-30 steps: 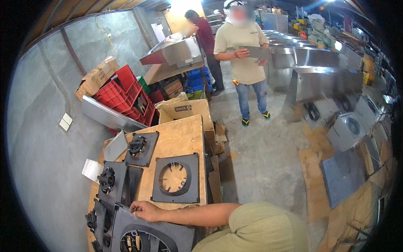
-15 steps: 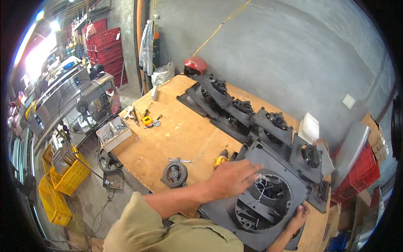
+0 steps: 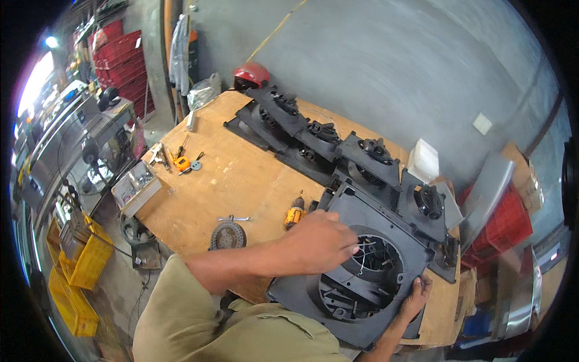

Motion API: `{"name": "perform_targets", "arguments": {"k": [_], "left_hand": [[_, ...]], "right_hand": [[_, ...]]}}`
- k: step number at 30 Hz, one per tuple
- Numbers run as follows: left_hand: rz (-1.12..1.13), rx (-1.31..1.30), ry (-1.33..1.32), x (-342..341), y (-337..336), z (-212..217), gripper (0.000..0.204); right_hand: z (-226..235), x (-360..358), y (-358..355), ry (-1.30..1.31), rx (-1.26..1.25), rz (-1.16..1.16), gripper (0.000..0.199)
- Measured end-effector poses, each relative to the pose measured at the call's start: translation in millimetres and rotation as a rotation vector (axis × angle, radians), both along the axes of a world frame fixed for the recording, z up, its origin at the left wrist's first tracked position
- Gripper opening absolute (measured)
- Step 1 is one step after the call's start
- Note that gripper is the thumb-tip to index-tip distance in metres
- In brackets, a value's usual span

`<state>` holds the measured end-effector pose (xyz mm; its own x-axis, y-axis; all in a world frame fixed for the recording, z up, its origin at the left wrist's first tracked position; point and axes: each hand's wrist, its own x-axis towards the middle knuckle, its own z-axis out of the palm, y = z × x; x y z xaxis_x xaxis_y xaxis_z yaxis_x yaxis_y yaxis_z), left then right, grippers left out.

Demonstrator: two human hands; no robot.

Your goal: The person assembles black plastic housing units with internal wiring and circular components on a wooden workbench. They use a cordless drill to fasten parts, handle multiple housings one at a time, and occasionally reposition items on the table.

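Note:
A dark grey square fan housing panel (image 3: pixel 338 298) with a round opening lies on the near right end of the plywood table (image 3: pixel 241 181). My left hand (image 3: pixel 319 241) rests on its upper left part, fingers bent at the rim of the opening; whether they pinch anything is hidden. My right hand (image 3: pixel 416 295) grips the panel's lower right edge. A small orange drill (image 3: pixel 294 212) lies just left of my left hand. A round metal grille disc (image 3: pixel 228 236) and a small metal wrench (image 3: pixel 234 218) lie near the table's front edge.
Several dark panels with motors (image 3: pixel 362 157) lean in a row along the grey wall. A yellow tape measure (image 3: pixel 181 163), a box of screws (image 3: pixel 137 187), a red helmet (image 3: pixel 252 75), a white box (image 3: pixel 423 160), yellow crates (image 3: pixel 78 265) and red crates (image 3: pixel 506 223) surround the table.
The view swung from the workshop aisle with people to the table. My left hand, spread flat on the panel before, now has its fingers bent at the opening's rim.

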<state>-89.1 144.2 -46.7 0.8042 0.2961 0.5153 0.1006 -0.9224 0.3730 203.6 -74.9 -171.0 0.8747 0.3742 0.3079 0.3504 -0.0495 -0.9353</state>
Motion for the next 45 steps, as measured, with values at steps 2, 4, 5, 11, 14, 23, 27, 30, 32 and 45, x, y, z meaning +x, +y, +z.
{"name": "perform_targets", "arguments": {"k": [2,4,5,11,14,23,27,30,32,45], "left_hand": [[-0.002,0.077,0.038,0,-3,0,0.027],[0.055,-0.036,0.179,-4,-8,0,0.028],[0.093,-0.080,0.205,-6,-10,0,0.029],[0.061,-0.110,0.002,-19,-24,-16,0.029],[0.057,-0.310,0.017,-26,-24,-28,0.036],[-0.269,-0.612,0.061,13,55,-36,0.042],[-0.359,-0.431,0.228,28,81,-50,0.046],[-0.428,-0.726,0.438,35,81,-36,0.041],[-0.480,-0.528,0.544,45,77,-19,0.037],[-0.155,0.176,0.337,47,80,-27,0.030]], "right_hand": [[-9,8,1,0.088,0.116,0.079,0.022],[-16,17,-3,0.073,0.087,0.096,0.021],[-20,20,-4,0.127,0.129,0.116,0.021],[-11,16,1,-0.008,0.054,0.100,0.028],[-2,0,5,0.056,0.012,-0.005,0.039],[-14,-8,23,0.029,0.062,0.047,0.025],[-28,5,37,0.067,0.504,0.212,0.016],[-32,8,37,0.099,0.458,0.239,0.016],[-30,7,36,0.084,0.413,0.244,0.017],[-21,0,34,0.098,0.380,0.187,0.018]]}}
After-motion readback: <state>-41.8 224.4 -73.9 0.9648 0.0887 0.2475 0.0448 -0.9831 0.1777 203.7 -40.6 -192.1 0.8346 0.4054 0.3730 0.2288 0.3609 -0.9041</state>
